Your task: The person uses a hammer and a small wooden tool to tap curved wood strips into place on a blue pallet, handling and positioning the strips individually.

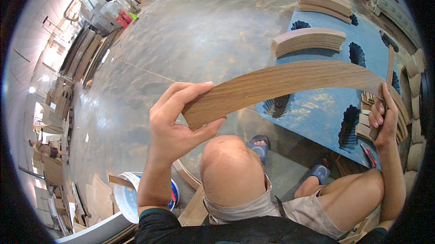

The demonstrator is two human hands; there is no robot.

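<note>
The bare raised knee [231, 171] sits closest, just under the left hand [174, 124], whose thumb and fingers pinch the near end of a long curved brown wooden strip [290, 83], likely steadying it level above the blue pallet [317, 103]. The right hand [383, 121] is closed on the far end, together with a thin wooden stick [389, 65].

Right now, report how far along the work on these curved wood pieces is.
Looks done: two neat stacks of curved pieces lie on the blue board. In hand: the left hand pinches one end of a long curved wood strip; the right hand grips the other end along with a wooden handle. Left: probably the loose pieces under the right hand.
</note>
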